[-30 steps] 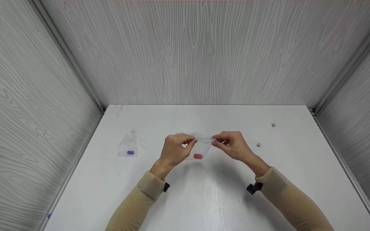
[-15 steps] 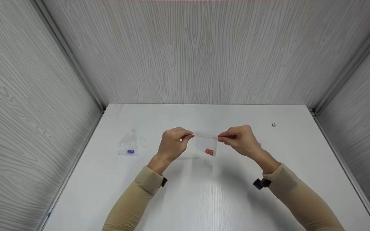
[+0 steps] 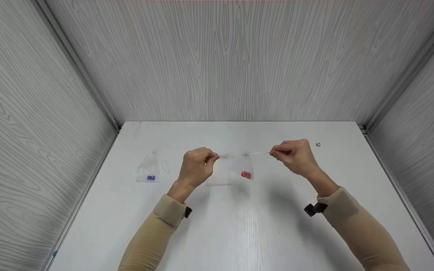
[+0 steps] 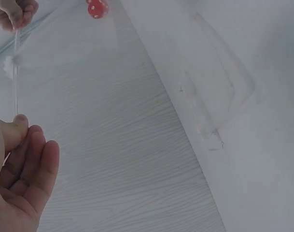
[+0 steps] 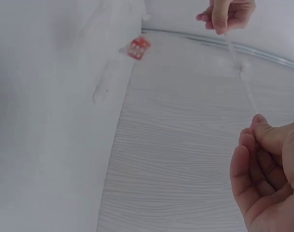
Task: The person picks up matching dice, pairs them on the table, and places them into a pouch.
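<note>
A small clear drawstring bag (image 3: pixel 242 164) with red dice (image 3: pixel 246 174) in a lower corner hangs between my hands, its mouth gathered into a small bunch. My left hand (image 3: pixel 198 167) pinches the clear drawstring (image 4: pixel 15 96) on one side between thumb and fingertips. On the other side, my right hand (image 3: pixel 294 156) pinches the drawstring end, and the string runs taut from the bunched mouth to its fingertips. The right wrist view shows a red die (image 5: pixel 138 48) through the cloudy plastic.
Flat on the white table (image 3: pixel 254 233) below lies another clear bag (image 3: pixel 218 184). To the left is a clear bag (image 3: pixel 148 165) with blue-purple dice (image 3: pixel 151 177). A small silvery die (image 3: pixel 318 144) sits at the back right. Wood-grain panels (image 3: pixel 217 60) stand around the table.
My hands have lifted the bag with the red dice and moved apart, the right one toward the right and back. The bag's mouth has drawn from wide to bunched.
</note>
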Demonstrator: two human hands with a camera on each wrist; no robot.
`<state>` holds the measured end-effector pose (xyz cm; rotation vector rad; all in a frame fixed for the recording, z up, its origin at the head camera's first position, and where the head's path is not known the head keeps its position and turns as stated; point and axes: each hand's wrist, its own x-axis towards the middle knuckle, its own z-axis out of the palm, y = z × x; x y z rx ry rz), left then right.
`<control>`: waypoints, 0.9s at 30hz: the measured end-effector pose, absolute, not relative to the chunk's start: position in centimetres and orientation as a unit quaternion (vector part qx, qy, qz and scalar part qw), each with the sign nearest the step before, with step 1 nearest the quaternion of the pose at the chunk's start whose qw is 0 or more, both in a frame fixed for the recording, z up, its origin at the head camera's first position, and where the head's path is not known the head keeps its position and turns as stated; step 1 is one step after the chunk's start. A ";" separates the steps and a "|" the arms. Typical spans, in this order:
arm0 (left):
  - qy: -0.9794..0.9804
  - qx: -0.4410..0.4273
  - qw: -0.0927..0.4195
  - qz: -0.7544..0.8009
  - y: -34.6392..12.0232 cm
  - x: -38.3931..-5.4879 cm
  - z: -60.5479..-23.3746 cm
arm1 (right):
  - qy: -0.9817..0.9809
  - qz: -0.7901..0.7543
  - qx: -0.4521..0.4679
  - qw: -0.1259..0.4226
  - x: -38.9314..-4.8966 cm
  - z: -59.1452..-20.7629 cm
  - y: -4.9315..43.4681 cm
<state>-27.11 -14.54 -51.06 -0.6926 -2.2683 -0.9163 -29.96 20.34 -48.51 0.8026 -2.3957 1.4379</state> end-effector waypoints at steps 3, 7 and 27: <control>-0.857 -0.256 0.287 -0.342 -14.7 -26.9 -51.1 | -0.824 0.495 0.256 0.099 -30.2 -48.9 20.3; -0.864 -0.255 0.288 -0.326 -15.0 -26.9 -50.5 | -0.833 0.484 0.243 0.109 -30.2 -48.7 19.7; -0.859 -0.234 0.313 -0.331 -23.4 -25.0 -49.3 | -0.819 0.513 0.248 0.067 -29.9 -51.3 10.0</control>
